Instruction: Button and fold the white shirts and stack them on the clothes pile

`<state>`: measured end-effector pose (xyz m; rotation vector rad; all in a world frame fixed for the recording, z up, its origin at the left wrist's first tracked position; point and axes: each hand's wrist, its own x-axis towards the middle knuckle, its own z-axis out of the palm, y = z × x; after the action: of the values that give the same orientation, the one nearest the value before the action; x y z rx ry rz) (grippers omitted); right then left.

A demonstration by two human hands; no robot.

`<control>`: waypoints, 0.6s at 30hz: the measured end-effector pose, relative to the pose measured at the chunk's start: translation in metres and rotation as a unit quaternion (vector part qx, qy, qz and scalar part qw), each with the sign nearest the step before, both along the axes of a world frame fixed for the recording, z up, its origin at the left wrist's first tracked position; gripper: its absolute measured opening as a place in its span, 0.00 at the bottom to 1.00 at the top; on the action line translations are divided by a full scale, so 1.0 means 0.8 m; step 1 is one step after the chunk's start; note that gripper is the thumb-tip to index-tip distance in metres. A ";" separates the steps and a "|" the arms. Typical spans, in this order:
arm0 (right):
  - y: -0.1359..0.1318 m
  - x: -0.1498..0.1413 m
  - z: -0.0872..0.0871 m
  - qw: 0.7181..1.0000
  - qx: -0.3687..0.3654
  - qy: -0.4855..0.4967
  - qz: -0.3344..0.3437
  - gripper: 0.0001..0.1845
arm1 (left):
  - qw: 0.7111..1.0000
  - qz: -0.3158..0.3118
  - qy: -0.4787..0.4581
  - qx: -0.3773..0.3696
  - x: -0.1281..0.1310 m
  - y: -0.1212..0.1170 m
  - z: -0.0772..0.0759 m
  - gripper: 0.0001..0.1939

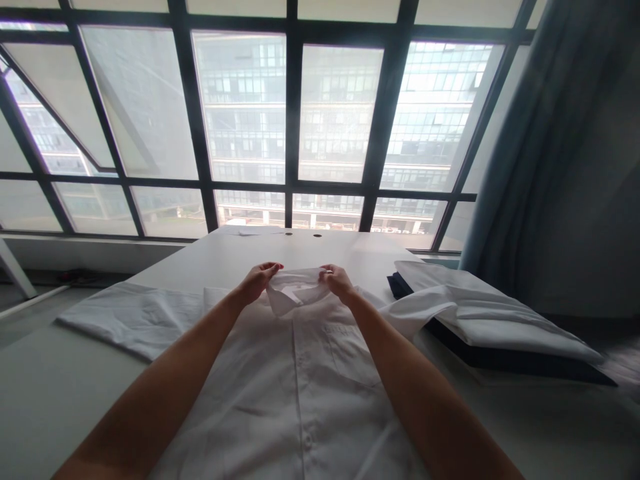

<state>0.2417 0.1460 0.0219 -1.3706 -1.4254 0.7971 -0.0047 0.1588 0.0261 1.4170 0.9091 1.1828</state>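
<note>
White table (310, 250) | on it: white button-front shirt (285, 400) | white cloth (490, 313) atop navy fabric (505, 355) | small white scrap (249, 231)

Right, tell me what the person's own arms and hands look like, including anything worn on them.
The left arm and right arm are bare as far as they show, with no sleeves. The left hand and right hand wear no gloves, and no watch or bracelet shows.

We find the room bright, with flat daylight coming through the large window (340, 113) ahead of us. Glare washes the building (245, 113) outside to a pale, hazy grey. The white shirt (295, 393) is softly and evenly lit, with only faint shadows in its folds. The curtain (520, 133) falls darker at the right. Wide-lens distortion bends the window bars (193, 113) outward toward the picture's edges.
</note>
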 end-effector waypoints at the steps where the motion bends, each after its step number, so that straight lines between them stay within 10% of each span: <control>1: 0.001 0.004 0.000 0.998 -0.013 0.050 0.019 0.16 | 1.000 0.013 0.017 0.008 -0.003 0.001 -0.001 0.34; 5: 0.001 0.014 -0.002 0.984 -0.073 0.149 0.068 0.22 | 0.971 0.029 0.181 0.154 -0.007 0.003 -0.005 0.34; 9: -0.001 0.013 -0.001 0.980 -0.094 0.170 0.036 0.18 | 0.867 0.070 0.334 0.363 -0.001 0.004 -0.007 0.19; 18: -0.010 0.019 -0.001 0.985 -0.065 0.120 0.103 0.22 | 0.803 0.074 0.479 0.346 -0.010 0.001 -0.008 0.14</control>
<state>0.2566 0.1379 0.0210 -1.1883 -1.3574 1.1665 -0.0131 0.1595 0.0199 2.7152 1.3400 0.8905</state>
